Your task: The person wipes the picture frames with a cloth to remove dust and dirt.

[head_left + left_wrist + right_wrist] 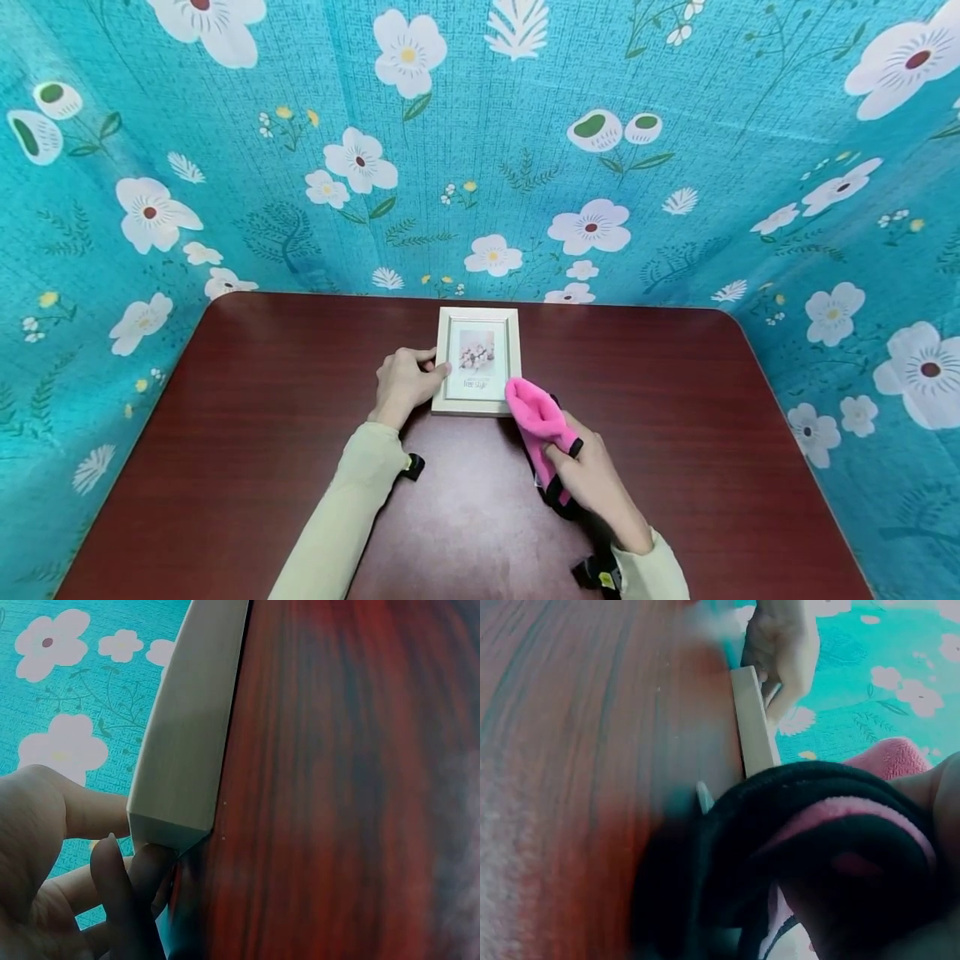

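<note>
A cream picture frame (477, 354) with a flower print and lettering lies at the table's far edge in the head view. My left hand (406, 383) grips its left side, thumb on the front and fingers at the edge; the left wrist view shows the frame's side (184, 727) close up. At the lower right corner, a pink fleece piece with black trim (538, 417) touches the frame. My right hand (592, 475) holds this soft piece, its exact kind unclear. Black trim fills much of the right wrist view and hides most of the fingers.
The dark red-brown wooden table (262, 467) has rounded far corners. Turquoise flowered cloth (450, 167) hangs behind it and along both sides. Black straps sit at both wrists, near the light green sleeves (341, 500).
</note>
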A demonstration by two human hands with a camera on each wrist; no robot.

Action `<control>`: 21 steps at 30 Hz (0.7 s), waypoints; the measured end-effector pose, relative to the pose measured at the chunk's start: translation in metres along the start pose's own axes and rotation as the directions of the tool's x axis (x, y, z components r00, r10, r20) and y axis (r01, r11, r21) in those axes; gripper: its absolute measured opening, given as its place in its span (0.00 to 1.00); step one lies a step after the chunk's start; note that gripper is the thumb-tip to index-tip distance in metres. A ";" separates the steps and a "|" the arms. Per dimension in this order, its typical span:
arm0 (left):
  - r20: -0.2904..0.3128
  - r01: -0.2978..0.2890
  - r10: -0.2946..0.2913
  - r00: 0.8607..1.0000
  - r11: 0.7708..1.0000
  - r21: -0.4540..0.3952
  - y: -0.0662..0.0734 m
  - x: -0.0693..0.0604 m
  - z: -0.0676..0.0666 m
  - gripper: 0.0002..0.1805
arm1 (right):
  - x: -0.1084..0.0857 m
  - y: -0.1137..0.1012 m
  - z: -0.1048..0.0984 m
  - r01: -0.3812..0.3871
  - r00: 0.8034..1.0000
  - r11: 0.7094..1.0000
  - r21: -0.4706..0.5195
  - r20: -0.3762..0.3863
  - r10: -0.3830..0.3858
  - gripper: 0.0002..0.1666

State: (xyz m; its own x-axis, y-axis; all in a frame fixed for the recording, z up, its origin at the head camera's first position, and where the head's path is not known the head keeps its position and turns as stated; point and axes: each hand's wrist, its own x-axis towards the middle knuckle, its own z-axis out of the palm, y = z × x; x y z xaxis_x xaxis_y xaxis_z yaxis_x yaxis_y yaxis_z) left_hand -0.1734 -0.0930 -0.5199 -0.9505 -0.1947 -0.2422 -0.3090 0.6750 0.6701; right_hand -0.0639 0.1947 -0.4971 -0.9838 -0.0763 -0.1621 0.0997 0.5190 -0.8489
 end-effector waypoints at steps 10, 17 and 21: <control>-0.023 -0.022 0.022 0.999 1.000 0.001 -0.001 0.000 0.001 0.26 | 0.049 -0.005 -0.041 -0.004 0.987 0.989 0.150 -0.160 0.028 0.15; -0.014 -0.044 0.044 0.999 0.999 -0.006 0.001 0.001 0.002 0.26 | 0.103 0.000 -0.035 0.016 0.928 0.982 0.187 -0.370 0.055 0.14; -0.020 -0.033 0.033 0.999 0.999 0.002 0.000 -0.001 0.001 0.26 | 0.132 0.001 -0.016 0.050 0.909 0.965 0.259 -0.412 0.064 0.15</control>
State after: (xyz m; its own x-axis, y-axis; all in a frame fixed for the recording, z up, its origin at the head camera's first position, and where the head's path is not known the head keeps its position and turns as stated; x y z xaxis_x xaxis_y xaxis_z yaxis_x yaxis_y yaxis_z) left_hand -0.1729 -0.0917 -0.5206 -0.9606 -0.1865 -0.2059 -0.2775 0.6828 0.6759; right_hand -0.1957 0.1991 -0.5108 -0.9492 0.3145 0.0059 0.0856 0.2761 -0.9573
